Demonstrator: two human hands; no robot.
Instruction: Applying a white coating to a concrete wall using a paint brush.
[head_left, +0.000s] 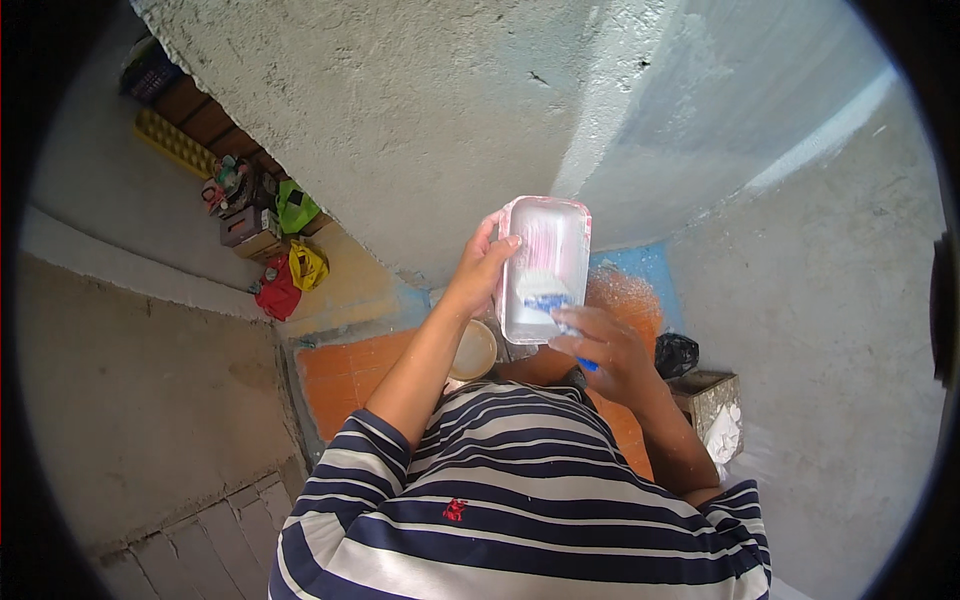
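My left hand (487,265) grips the left side of a white paint tray (575,225), its thumb over the rim. Pinkish streaks mark the tray's far half, and white paint lies in its near half. In my right hand (610,350) is a paintbrush (548,300) with a blue handle, the fingers closed around it. Its white bristles rest over the tray's inside, pointing away from me; whether they touch the bottom I cannot tell. Ahead stands a rough grey wall (400,130), with a white-painted strip by its corner.
Below the tray stands a round pale bucket (473,352) on the orange tiled floor (345,375). A paint-splashed box (715,400) with a black plastic bag (677,354) is at right. Boxes, a red bag (277,290) and a yellow bag (308,264) lie at far left.
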